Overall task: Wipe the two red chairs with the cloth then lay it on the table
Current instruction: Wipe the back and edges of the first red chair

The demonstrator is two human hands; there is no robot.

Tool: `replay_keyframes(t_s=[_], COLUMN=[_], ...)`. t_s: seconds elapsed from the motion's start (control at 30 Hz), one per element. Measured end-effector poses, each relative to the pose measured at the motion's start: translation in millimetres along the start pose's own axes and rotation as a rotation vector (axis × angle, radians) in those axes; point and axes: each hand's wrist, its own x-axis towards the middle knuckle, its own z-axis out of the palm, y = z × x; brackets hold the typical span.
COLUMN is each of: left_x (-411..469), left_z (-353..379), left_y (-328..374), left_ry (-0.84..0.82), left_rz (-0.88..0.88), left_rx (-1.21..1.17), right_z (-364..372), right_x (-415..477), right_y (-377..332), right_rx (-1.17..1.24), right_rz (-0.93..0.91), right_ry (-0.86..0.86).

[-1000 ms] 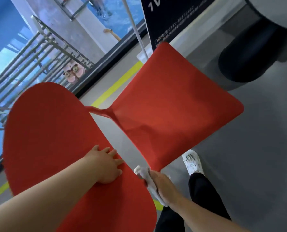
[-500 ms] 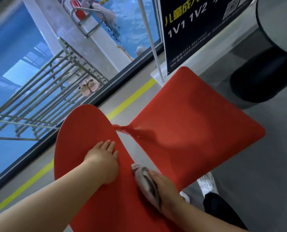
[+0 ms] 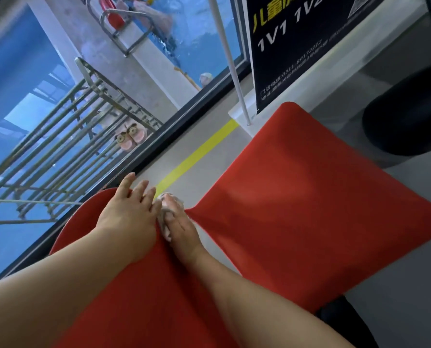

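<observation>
The left hand (image 3: 127,217) lies flat, fingers spread, on the upper edge of the smooth red plastic chair's (image 3: 309,209) backrest. Just beside it, touching, the right hand (image 3: 178,223) presses a crumpled pale cloth (image 3: 164,218) against that backrest near the seat joint, fingers closed over it. A yellow floor stripe (image 3: 199,154) runs beyond, along the window.

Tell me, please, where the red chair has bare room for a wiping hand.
The red plastic seat is bare up to its edges. The backrest is crowded near its top, where the left hand and right hand press the crumpled grey cloth.
</observation>
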Motion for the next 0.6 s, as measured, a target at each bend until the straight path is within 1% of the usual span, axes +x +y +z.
replay_keyframes(t_s=[0.1, 0.13, 0.17, 0.2, 0.23, 0.27, 0.3, 0.33, 0.37, 0.4, 0.47, 0.5, 0.6], left_x=[23, 32, 39, 45, 50, 55, 58, 62, 65, 67, 69, 68, 62], left_z=[1, 1, 0, 1, 1, 2, 3, 4, 7, 9, 12, 13, 14], left_y=[9, 12, 16, 19, 22, 24, 27, 29, 31, 34, 38, 41, 51], left_ry=[-0.049, -0.068, -0.077, -0.082, -0.08, -0.078, -0.071, -0.062, -0.054, -0.041, -0.008, 0.001, -0.02], left_rz=[0.02, 0.028, 0.033, 0.041, 0.043, 0.043, 0.041, 0.038, 0.031, 0.023, 0.01, 0.006, 0.034], left_rx=[-0.008, -0.013, -0.023, -0.04, -0.06, -0.081, -0.096, -0.1, -0.099, -0.095, -0.086, -0.083, -0.044], right_z=[-15, -19, -24, -29, -36, -42, -48, -55, -62, -70, -84, -90, -96], right_x=[24, 30, 35, 39, 44, 49, 52, 56, 59, 61, 65, 65, 62], right_y=[25, 33, 41, 48, 53, 58, 62, 65, 67, 69, 74, 75, 74], right_rx=[-0.01, -0.066, -0.172, -0.332, -0.567, -0.795, -0.999, -1.129, -1.221, -1.305, -1.48, -1.542, -1.649], right_rz=[0.105, 0.119, 0.108, 0.082, 0.019, -0.076, -0.227, -0.357, -0.42, -0.432, -0.39, -0.389, -0.414], right_ry=[0.061, 0.062, 0.04, -0.01, -0.072, -0.121, -0.13, -0.13, -0.157, -0.247, -0.487, -0.534, -0.565])
